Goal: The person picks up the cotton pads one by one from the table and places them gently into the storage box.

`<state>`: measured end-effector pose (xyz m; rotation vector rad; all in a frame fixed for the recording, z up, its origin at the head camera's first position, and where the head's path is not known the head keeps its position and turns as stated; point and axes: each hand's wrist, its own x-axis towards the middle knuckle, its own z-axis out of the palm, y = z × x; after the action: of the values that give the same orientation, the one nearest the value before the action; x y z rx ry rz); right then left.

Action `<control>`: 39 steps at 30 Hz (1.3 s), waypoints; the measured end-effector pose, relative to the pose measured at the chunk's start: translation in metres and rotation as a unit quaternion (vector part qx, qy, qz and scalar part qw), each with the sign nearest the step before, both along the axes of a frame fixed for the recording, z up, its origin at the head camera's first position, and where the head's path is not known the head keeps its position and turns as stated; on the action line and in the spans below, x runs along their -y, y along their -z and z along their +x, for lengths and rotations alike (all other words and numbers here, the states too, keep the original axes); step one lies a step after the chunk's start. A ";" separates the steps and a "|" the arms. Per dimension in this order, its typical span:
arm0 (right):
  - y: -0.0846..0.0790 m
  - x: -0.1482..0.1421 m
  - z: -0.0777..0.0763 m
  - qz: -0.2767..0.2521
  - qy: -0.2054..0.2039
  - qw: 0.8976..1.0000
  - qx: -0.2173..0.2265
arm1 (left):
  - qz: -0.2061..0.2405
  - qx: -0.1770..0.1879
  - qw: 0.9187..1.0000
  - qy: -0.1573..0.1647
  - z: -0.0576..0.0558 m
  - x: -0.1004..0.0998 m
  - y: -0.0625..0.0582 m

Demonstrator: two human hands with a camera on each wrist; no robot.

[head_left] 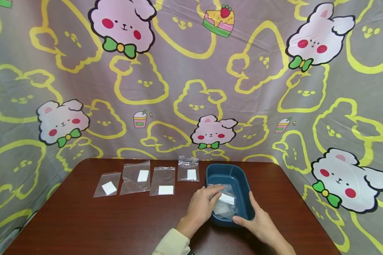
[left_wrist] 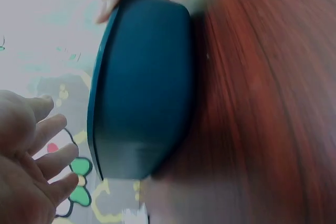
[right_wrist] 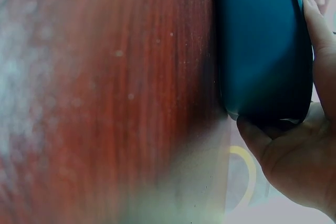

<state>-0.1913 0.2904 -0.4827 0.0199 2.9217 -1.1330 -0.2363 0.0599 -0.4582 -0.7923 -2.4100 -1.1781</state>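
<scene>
A dark blue plastic bin [head_left: 244,209] stands near the right part of the table, its rounded rim facing up. My right hand [head_left: 260,221] grips it at the near right corner, thumb at the rim and fingers along the outer side; the right wrist view shows this hand [right_wrist: 299,156] round the bin's end. Inside the bin lie clear zip bags [head_left: 225,209], one with a white block [head_left: 226,199]. Over the left rim reaches my left hand [head_left: 201,205], fingers extended above the bags. In the left wrist view its fingers [left_wrist: 58,161] look loosely spread, with nothing between them.
Left of the bin, several clear zip bags, each with a white block, lie along the back of the brown table [head_left: 121,219]: one bag [head_left: 188,166] beside the bin, others [head_left: 162,175] further left. A patterned cloth [head_left: 166,63] hangs behind and around the table.
</scene>
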 end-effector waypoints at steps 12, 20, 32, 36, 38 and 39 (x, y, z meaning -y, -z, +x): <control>-0.004 0.001 0.000 0.000 0.010 1.000 0.018 | 0.022 0.018 0.998 -0.054 -0.006 0.050 0.014; -0.004 0.001 0.002 0.002 0.010 1.000 0.014 | 0.035 0.031 0.995 -0.092 -0.008 0.079 0.028; -0.005 0.001 0.001 -0.005 0.012 1.000 0.024 | 0.037 0.020 0.982 -0.182 -0.009 0.134 0.045; -0.005 0.000 0.001 -0.001 0.011 1.000 0.022 | 0.042 0.035 0.980 -0.189 -0.009 0.147 0.044; -0.004 0.000 0.000 -0.002 0.011 1.000 0.024 | 0.040 0.038 0.980 -0.194 -0.009 0.154 0.043; -0.004 0.001 0.000 -0.002 0.011 1.000 0.025 | 0.039 0.039 0.979 -0.197 -0.009 0.157 0.043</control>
<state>-0.1914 0.2897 -0.4788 0.0782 2.8827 -1.1233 -0.2456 -0.0976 -0.5012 -0.2291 -2.4148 -1.1478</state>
